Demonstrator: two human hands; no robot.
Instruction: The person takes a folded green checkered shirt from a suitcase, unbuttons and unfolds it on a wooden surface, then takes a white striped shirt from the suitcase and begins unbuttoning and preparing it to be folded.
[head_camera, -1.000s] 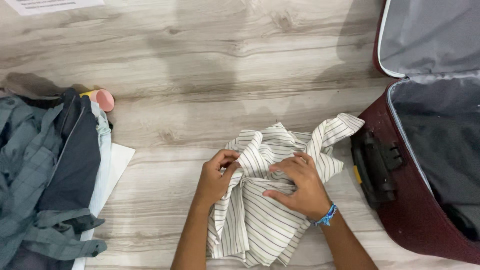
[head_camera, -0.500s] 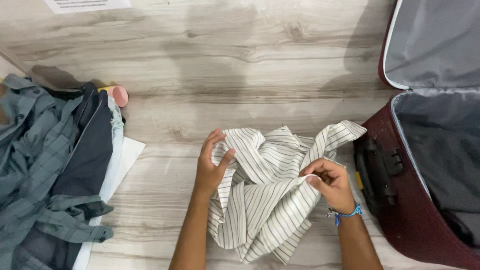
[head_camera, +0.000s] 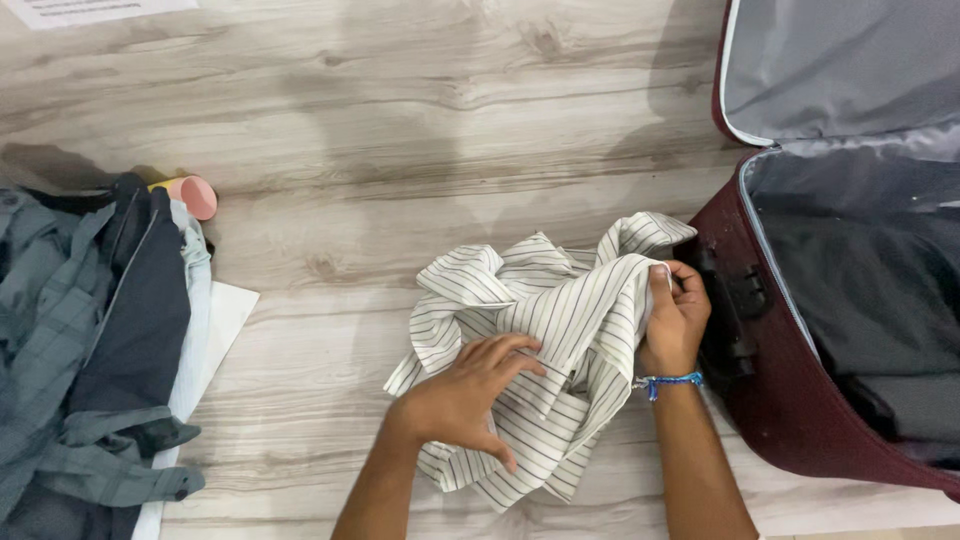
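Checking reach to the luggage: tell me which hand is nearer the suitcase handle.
Right. The right hand, pinching the striped shirt, sits right beside the black suitcase handle. The left hand presses the shirt farther off, toward the clothes pile.

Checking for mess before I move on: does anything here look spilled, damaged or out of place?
Nothing spilled or damaged. The striped shirt is crumpled under both hands, left hand flat on it, right hand pinching an edge. Other clothes lie heaped untidily beside a pink cup on its side.
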